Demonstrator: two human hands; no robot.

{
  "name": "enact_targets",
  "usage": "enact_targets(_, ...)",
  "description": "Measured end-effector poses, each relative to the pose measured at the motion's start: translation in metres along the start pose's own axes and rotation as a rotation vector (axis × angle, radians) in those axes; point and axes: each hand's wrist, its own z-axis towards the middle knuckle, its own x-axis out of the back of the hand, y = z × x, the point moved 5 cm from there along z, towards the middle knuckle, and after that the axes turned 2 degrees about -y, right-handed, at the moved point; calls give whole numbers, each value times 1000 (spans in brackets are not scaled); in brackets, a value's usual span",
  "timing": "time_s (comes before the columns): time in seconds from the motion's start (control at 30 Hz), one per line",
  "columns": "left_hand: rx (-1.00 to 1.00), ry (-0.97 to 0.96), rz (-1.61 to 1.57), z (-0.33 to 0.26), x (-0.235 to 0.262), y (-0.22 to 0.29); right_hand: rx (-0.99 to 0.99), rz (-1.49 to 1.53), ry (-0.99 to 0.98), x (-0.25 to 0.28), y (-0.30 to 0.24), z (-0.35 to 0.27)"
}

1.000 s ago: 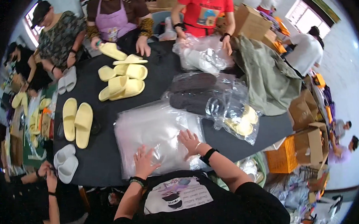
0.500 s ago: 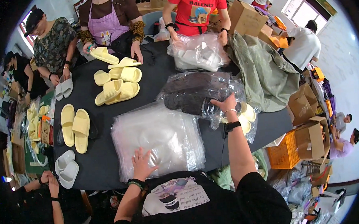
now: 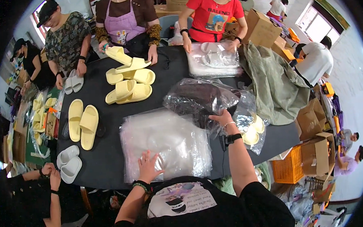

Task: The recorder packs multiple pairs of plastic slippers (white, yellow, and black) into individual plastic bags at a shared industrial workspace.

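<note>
My left hand point(image 3: 150, 166) lies with fingers spread on the near part of a stack of clear plastic bags point(image 3: 166, 133). At the far right of this stack, my right hand point(image 3: 223, 118) grips the near end of a clear bag with dark contents point(image 3: 201, 97); its fingertips are partly lost in the shiny film. What is inside looks dark brown or black, its shape blurred by the plastic. Right beside that hand, another clear bag holds pale yellow slippers point(image 3: 252, 132).
Yellow slippers point(image 3: 129, 91) and grey slippers point(image 3: 69, 164) stand on the black table point(image 3: 102, 167). Across it, a person in red point(image 3: 215, 15) handles bagged light slippers point(image 3: 217, 56). Grey-green cloth point(image 3: 272, 84) drapes the right side; an orange crate point(image 3: 287, 165) and cartons stand beyond.
My right hand has moved left and toward me, and the near end of the dark bag has swung with it. My left hand stays on the stack. The person in red has lowered the bagged slippers.
</note>
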Motion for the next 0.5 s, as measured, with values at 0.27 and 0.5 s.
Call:
enact_targets(0.27,12,11,-24,-5,0,-1,333,165,-26,-4,-75,-1)
enact_targets(0.5,22,21,-25,-7,6,1,756,-266,78,-2,-219,-80)
